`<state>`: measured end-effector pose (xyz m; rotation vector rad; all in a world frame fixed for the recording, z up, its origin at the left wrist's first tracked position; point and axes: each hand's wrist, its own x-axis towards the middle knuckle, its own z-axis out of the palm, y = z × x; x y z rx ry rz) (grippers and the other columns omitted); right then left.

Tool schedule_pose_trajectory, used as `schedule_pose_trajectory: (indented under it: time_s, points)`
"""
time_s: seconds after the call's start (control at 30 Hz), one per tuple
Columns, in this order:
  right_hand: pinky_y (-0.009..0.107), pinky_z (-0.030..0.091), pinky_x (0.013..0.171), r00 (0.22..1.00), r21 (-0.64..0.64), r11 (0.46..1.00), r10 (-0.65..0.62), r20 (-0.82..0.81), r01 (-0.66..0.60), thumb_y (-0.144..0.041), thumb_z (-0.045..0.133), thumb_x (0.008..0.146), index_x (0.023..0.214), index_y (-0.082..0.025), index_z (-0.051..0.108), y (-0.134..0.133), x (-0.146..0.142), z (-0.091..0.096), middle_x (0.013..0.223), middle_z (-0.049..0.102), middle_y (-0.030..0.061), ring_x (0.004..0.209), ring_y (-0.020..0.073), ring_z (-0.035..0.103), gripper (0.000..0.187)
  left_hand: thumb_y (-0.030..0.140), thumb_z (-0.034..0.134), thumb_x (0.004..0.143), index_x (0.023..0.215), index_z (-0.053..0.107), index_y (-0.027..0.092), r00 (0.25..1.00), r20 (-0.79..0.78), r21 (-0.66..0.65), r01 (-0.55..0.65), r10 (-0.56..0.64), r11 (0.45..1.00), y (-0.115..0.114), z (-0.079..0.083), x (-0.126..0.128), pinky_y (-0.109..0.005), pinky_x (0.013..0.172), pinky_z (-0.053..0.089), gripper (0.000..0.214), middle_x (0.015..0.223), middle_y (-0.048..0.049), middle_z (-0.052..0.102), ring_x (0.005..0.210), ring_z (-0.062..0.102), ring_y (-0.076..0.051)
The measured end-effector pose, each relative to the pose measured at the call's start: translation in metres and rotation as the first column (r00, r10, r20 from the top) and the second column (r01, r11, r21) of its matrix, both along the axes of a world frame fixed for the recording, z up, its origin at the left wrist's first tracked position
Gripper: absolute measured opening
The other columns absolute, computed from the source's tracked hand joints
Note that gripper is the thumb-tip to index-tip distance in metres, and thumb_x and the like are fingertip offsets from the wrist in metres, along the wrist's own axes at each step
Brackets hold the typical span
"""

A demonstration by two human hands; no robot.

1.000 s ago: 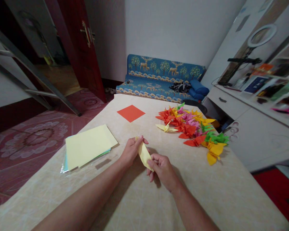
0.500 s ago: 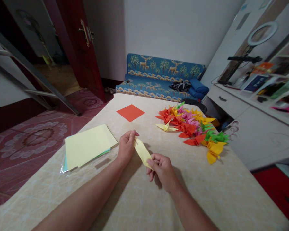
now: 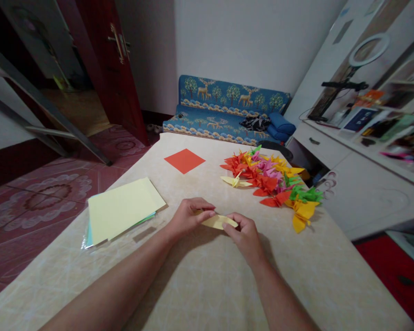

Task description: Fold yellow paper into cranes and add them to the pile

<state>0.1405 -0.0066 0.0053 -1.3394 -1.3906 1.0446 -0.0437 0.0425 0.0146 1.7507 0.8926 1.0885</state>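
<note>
A narrow folded piece of pale yellow paper (image 3: 216, 221) is held almost level between both hands, just over the table. My left hand (image 3: 189, 215) pinches its left end, thumb in front and fingers behind. My right hand (image 3: 244, 232) grips the right end between thumb and fingers. Beyond the hands lies a flat red paper square (image 3: 185, 161), one corner toward me. Left of my left hand is a stack of pale yellow sheets (image 3: 124, 209), with blue-green sheets and clear plastic showing underneath. A single pale yellow paper crane (image 3: 235, 182) sits past my right hand.
Many folded paper cranes (image 3: 267, 174) in red, pink, orange and green crowd the table's far right. The cloth-covered table (image 3: 193, 294) ends before a blue patterned sofa (image 3: 224, 110). A cabinet (image 3: 372, 188) stands right, a metal ladder (image 3: 51, 105) left.
The folded yellow paper has turned from a steep slant to nearly level. My left hand has come down and closer to me, and my right hand has shifted slightly right and up.
</note>
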Motion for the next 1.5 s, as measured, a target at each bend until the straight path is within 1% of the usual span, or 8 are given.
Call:
schedule_pose_trajectory:
  time_s: [0.1,0.2,0.3,0.4,0.8,1.1,1.37,1.5]
  points:
    - [0.022,0.031,0.046,0.986,0.070,0.986,-0.147,-0.075,0.152,-0.035,0.066,0.073,0.071,-0.017,0.061,0.003,0.004,-0.003,0.055,0.046,-0.0046,0.050,0.0098,0.039,0.019,0.037,0.063,0.079,0.081,0.077,0.018,0.996,-0.047,-0.077,0.072,-0.076,0.994,-0.007,-0.005,0.008,-0.023,0.059,0.042,0.023,0.068,-0.0058,0.070,0.061,0.059,-0.016]
    - [0.022,0.034,0.049,0.965,0.137,0.961,-0.220,-0.143,0.239,-0.037,0.066,0.075,0.069,-0.017,0.059,0.003,0.004,-0.003,0.056,0.047,-0.0044,0.052,0.0103,0.041,0.022,0.040,0.065,0.077,0.083,0.076,0.015,0.995,0.066,-0.288,0.094,-0.078,0.953,-0.017,-0.010,0.023,-0.020,0.049,0.036,0.028,0.065,-0.0042,0.069,0.053,0.055,-0.013]
    - [0.024,0.042,0.057,0.947,0.162,0.949,-0.231,-0.222,0.269,-0.035,0.066,0.077,0.087,-0.018,0.060,0.003,0.000,-0.001,0.074,0.060,0.0011,0.065,0.0142,0.053,0.021,0.039,0.074,0.068,0.086,0.074,0.012,0.965,0.260,-0.479,0.089,0.044,0.873,-0.025,-0.010,0.038,-0.020,0.049,0.039,0.032,0.067,-0.0043,0.070,0.051,0.055,-0.012]
    - [0.024,0.047,0.060,0.926,0.170,0.933,-0.268,-0.265,0.318,-0.031,0.068,0.074,0.107,-0.019,0.053,0.003,-0.004,0.002,0.094,0.061,0.0056,0.075,0.0163,0.058,0.038,0.037,0.076,0.066,0.087,0.071,0.012,0.921,0.348,-0.549,0.047,0.177,0.835,-0.029,-0.010,0.046,-0.020,0.051,0.043,0.034,0.066,-0.0042,0.070,0.052,0.058,-0.012]
    - [0.024,0.045,0.057,0.962,0.160,0.949,-0.260,-0.085,0.271,-0.033,0.065,0.075,0.086,-0.020,0.059,0.003,-0.005,-0.001,0.082,0.063,0.0029,0.068,0.0158,0.058,0.018,0.037,0.078,0.064,0.086,0.066,0.012,0.908,0.347,-0.523,-0.019,0.233,0.852,-0.030,-0.011,0.047,-0.020,0.049,0.045,0.035,0.066,-0.0033,0.070,0.052,0.060,-0.013]
    - [0.022,0.041,0.056,0.968,0.095,0.972,-0.201,-0.153,0.216,-0.037,0.062,0.078,0.075,-0.018,0.059,0.004,-0.004,-0.005,0.069,0.059,-0.0005,0.060,0.0130,0.053,0.020,0.036,0.076,0.069,0.077,0.068,0.011,0.920,0.357,-0.500,0.044,0.159,0.865,-0.029,-0.014,0.046,-0.020,0.055,0.044,0.027,0.067,-0.0036,0.068,0.055,0.059,-0.011]
    - [0.024,0.043,0.060,0.963,0.081,0.985,-0.128,-0.237,0.150,-0.029,0.065,0.074,0.080,-0.018,0.062,0.004,-0.002,-0.006,0.073,0.061,0.0001,0.065,0.0147,0.055,0.013,0.031,0.077,0.067,0.111,0.062,0.019,0.905,0.396,-0.431,0.032,0.158,0.902,-0.027,-0.013,0.043,-0.019,0.056,0.045,0.048,0.074,-0.0005,0.066,0.061,0.061,-0.012]
    - [0.025,0.043,0.064,0.960,0.090,0.986,-0.114,-0.256,0.141,-0.024,0.064,0.073,0.080,-0.018,0.064,0.003,-0.001,-0.006,0.075,0.063,0.0003,0.069,0.0156,0.055,0.009,0.030,0.077,0.066,0.098,0.069,0.017,0.912,0.382,-0.439,0.040,0.147,0.897,-0.027,-0.012,0.041,-0.022,0.058,0.047,0.036,0.084,-0.0036,0.068,0.064,0.062,-0.012]
